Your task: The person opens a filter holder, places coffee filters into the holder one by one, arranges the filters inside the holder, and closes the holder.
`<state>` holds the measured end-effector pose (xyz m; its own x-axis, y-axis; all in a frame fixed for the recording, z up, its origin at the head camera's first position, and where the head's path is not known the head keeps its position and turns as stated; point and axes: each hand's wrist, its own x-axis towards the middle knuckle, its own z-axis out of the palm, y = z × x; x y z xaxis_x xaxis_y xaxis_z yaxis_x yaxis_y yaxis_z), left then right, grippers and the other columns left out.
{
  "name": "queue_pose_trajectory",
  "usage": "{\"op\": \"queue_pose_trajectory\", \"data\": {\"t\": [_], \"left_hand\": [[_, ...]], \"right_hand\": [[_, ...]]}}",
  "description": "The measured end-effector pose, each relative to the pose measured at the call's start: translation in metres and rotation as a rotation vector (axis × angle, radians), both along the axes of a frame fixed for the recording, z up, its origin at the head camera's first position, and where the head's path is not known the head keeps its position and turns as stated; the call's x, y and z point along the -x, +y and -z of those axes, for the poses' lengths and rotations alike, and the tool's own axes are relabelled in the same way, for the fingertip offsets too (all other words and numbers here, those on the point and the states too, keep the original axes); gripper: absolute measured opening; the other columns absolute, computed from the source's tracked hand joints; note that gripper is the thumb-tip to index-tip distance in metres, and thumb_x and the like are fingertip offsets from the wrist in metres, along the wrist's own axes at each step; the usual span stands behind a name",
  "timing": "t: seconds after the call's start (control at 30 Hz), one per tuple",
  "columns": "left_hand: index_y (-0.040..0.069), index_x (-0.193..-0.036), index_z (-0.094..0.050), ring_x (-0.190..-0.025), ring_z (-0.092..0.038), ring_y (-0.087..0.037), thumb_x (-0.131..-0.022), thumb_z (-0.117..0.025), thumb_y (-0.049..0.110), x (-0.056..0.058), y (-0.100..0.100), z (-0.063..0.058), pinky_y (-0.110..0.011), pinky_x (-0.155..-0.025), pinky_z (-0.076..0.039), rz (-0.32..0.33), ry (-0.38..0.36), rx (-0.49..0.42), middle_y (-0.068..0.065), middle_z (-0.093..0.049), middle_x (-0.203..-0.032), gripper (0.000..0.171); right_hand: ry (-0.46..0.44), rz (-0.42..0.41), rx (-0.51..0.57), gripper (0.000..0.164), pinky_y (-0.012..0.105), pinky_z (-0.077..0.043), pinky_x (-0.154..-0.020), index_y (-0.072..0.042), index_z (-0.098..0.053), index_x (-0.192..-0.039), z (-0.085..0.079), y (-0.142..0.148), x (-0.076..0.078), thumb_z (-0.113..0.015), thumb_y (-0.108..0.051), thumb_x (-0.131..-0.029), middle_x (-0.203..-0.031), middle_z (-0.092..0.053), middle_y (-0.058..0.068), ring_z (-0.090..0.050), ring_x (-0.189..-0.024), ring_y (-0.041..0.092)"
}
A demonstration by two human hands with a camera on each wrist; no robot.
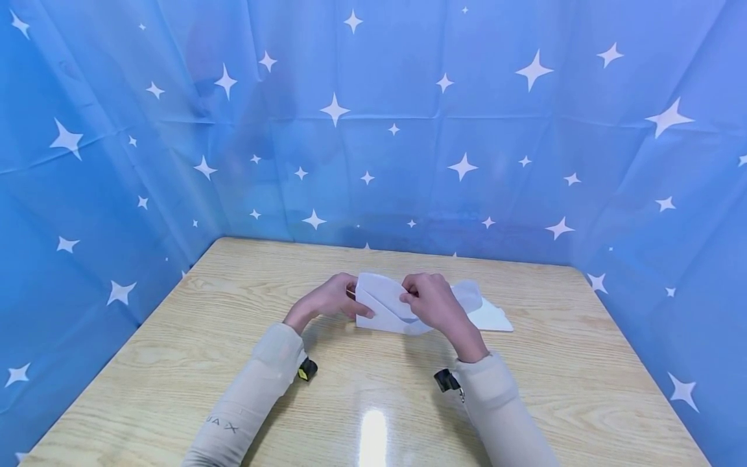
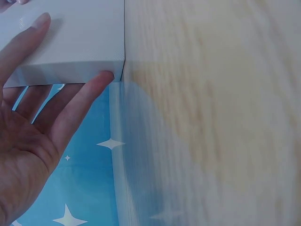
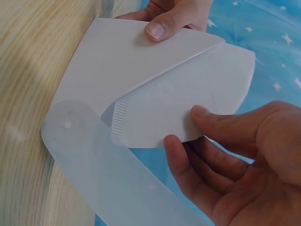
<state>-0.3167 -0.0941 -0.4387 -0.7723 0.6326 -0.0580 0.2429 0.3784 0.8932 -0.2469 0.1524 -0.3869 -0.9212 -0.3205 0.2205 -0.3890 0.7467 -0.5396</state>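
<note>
while the left hand [image 1: 334, 296] grips a white holder [image 3: 108, 61], the right hand [image 1: 434, 302] pinches paper [image 3: 155, 108] protruding from it

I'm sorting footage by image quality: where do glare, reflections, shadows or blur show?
Head: bright glare low on the table, soft shadows beside the left sleeve and right sleeve; left wrist: blurred table grain with the starry curtain mirrored in it, the left hand shadowing the white case; right wrist: right hand fairly crisp.
</note>
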Motion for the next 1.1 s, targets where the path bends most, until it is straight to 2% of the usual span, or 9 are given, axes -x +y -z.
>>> {"op": "queue_pose_trajectory", "data": {"t": [0.37, 0.77, 1.0, 1.1], "left_hand": [[0.012, -0.115, -0.074, -0.082, -0.073, -0.018, -0.083, -0.088, 0.017, -0.0015, 0.0010, -0.0017, -0.046, -0.072, -0.064, -0.008, -0.015, -0.006, -0.006, -0.077, -0.100, 0.035], [0.014, -0.114, -0.075, -0.086, -0.073, -0.018, -0.084, -0.088, 0.017, -0.0006, 0.0008, -0.0005, -0.044, -0.071, -0.064, -0.007, -0.013, 0.006, -0.005, -0.077, -0.103, 0.033], [0.012, -0.114, -0.075, -0.087, -0.073, -0.018, -0.084, -0.088, 0.017, -0.0008, 0.0008, -0.0012, -0.043, -0.072, -0.064, -0.009, -0.020, 0.000, -0.007, -0.077, -0.105, 0.033], [0.012, -0.113, -0.075, -0.087, -0.072, -0.018, -0.083, -0.088, 0.017, -0.0005, 0.0007, -0.0011, -0.043, -0.071, -0.064, -0.011, -0.016, 0.002, -0.006, -0.077, -0.105, 0.033]], "right_hand": [[0.008, 0.010, -0.067, 0.014, 0.028, -0.042, -0.061, -0.006, -0.078, -0.090, 0.0005, -0.0037, -0.0012, -0.068, 0.001, -0.096, -0.072, -0.067, 0.003, -0.048, -0.060, 0.015], [0.002, -0.010, -0.129, 0.022, 0.028, -0.028, -0.057, -0.010, -0.070, -0.080, 0.0073, -0.0065, 0.0010, -0.063, 0.006, -0.094, -0.060, -0.040, -0.002, -0.033, -0.059, 0.015], [0.003, -0.011, -0.143, 0.023, 0.028, -0.033, -0.058, -0.011, -0.071, -0.081, 0.0088, -0.0085, 0.0017, -0.063, 0.007, -0.093, -0.064, -0.055, 0.000, -0.039, -0.060, 0.016], [-0.005, -0.016, -0.150, 0.022, 0.028, -0.034, -0.058, -0.010, -0.071, -0.081, 0.0093, -0.0091, 0.0020, -0.063, 0.007, -0.093, -0.063, -0.052, 0.000, -0.039, -0.060, 0.016]]}}
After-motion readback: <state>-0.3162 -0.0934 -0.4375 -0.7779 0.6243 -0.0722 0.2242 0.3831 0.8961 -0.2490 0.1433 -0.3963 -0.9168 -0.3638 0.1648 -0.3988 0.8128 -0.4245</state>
